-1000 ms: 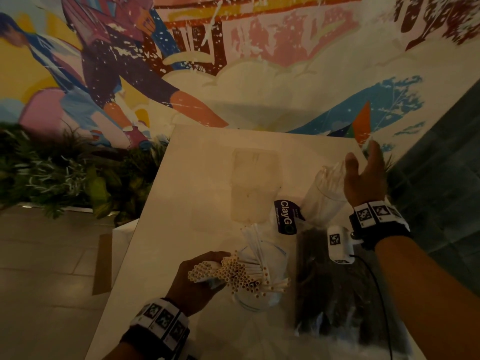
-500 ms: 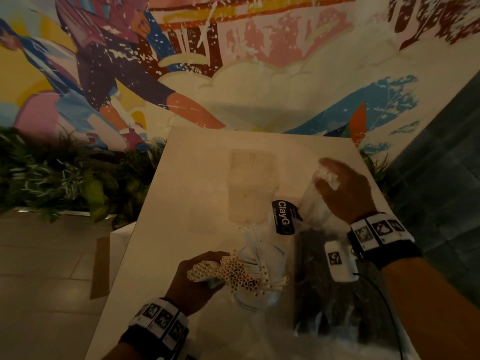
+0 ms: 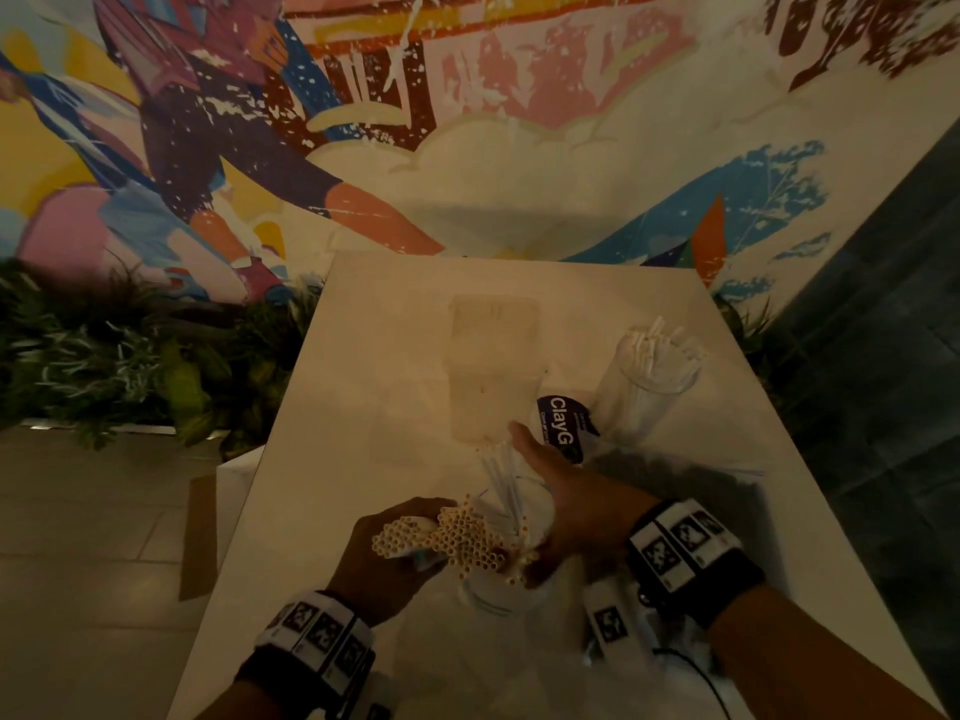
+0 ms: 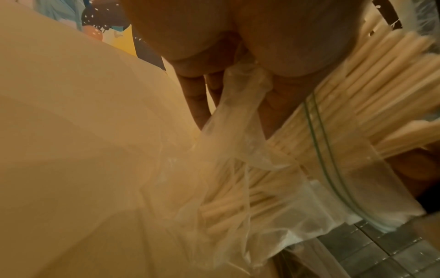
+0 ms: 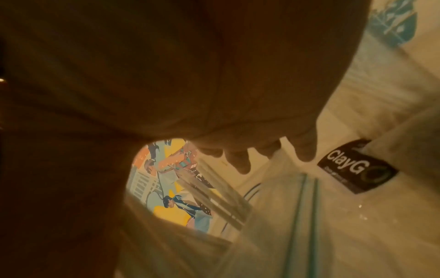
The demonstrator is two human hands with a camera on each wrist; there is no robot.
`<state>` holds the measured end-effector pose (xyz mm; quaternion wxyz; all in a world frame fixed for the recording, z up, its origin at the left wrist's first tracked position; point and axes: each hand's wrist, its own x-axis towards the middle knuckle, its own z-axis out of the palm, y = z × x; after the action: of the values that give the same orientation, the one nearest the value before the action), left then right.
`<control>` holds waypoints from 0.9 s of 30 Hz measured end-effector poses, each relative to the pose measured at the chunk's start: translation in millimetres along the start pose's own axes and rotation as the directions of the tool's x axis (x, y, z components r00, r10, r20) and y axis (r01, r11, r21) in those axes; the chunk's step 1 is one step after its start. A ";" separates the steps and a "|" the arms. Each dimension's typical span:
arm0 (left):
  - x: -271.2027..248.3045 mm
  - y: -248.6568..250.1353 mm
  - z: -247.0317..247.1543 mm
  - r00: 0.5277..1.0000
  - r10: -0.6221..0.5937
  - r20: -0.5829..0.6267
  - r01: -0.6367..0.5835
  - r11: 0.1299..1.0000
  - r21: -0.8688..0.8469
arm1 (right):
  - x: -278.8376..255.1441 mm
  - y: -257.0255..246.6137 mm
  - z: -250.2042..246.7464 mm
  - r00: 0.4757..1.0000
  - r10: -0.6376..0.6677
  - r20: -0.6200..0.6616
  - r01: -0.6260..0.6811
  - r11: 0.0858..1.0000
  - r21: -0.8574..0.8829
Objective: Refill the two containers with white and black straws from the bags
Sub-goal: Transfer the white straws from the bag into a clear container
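The left hand has its grip tight around a bunch of white straws still partly in a thin clear bag. The open ends of the straws point over the rim of a clear container that stands on the white table, near the front. A few thin straws stand up inside it.

The right hand is against the right side of that container, with its fingers spread around the glass. Its grip is wide and loose, and I cannot tell if it squeezes.

A second clear container with white straws stands farther back on the right. A dark label that reads "ClayG" lies between the two containers. A bag of black straws lies beside the right wrist.
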<state>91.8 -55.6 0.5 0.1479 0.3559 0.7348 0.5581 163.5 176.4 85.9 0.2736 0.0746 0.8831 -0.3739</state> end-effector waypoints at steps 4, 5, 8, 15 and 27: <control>-1.5 2.0 0.0 1.000 0.004 -0.022 -0.004 1.000 -0.007 | 15.6 -11.4 4.5 0.992 -0.077 -0.103 0.089 0.989 0.116; -2.1 1.6 -0.1 1.000 0.007 -0.026 -0.007 1.000 0.009 | 16.7 -11.4 7.0 0.982 -0.091 -0.164 0.110 0.988 0.110; -2.4 -2.1 -0.4 0.999 -0.014 -0.036 0.014 1.000 -0.002 | 12.2 -10.6 14.1 0.926 -0.155 -0.345 0.188 0.980 0.064; -0.6 -1.5 1.3 1.000 0.002 -0.008 -0.002 0.999 0.047 | 2.3 0.3 38.1 0.735 -0.357 -0.577 0.327 0.931 -0.160; -1.4 -3.1 0.4 1.000 -0.014 -0.004 0.014 0.999 -0.032 | 5.1 13.7 61.5 0.701 -0.363 -0.614 0.212 0.928 -0.306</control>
<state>91.9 -56.7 -2.8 0.1561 0.3472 0.7285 0.5695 190.1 142.6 39.5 -0.1120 0.0327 0.9572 -0.2648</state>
